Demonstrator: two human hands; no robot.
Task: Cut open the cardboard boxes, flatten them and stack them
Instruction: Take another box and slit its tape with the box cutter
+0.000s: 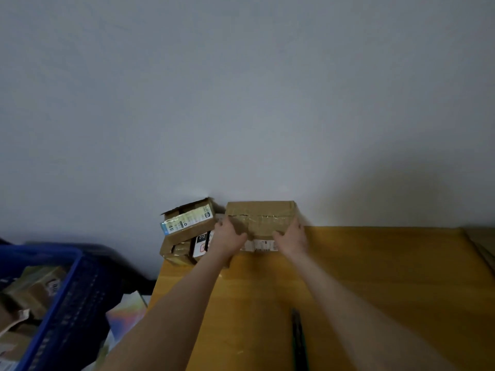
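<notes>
– Down at the bottom edge, what is that dark thing?
– It is a slim dark tool (pixel 297 341) lying on the yellow bench (pixel 375 277) between the two bare forearms. It is too blurred to name.
– And the hands?
– Both are on the taped cardboard box (pixel 263 212) at the frame's centre. The left hand (pixel 229 234) grasps its left end and the right hand (pixel 292 238) its right end, with the thumbs on the near face.
– Where does that box sit?
– It sits at the far edge of the bench, against the pale wall (pixel 241 103). Clear tape runs across it, and a white label (pixel 258 246) shows low on the near face between the hands.
– Is anything beside it?
– Just left of it is an opened box (pixel 187 220) with its flaps up, tilted on top of more boxes (pixel 178 253) at the bench's corner.
– And the lower left of the frame?
– A blue crate (pixel 61 298) stands there, off the bench, with cardboard pieces in it.
</notes>
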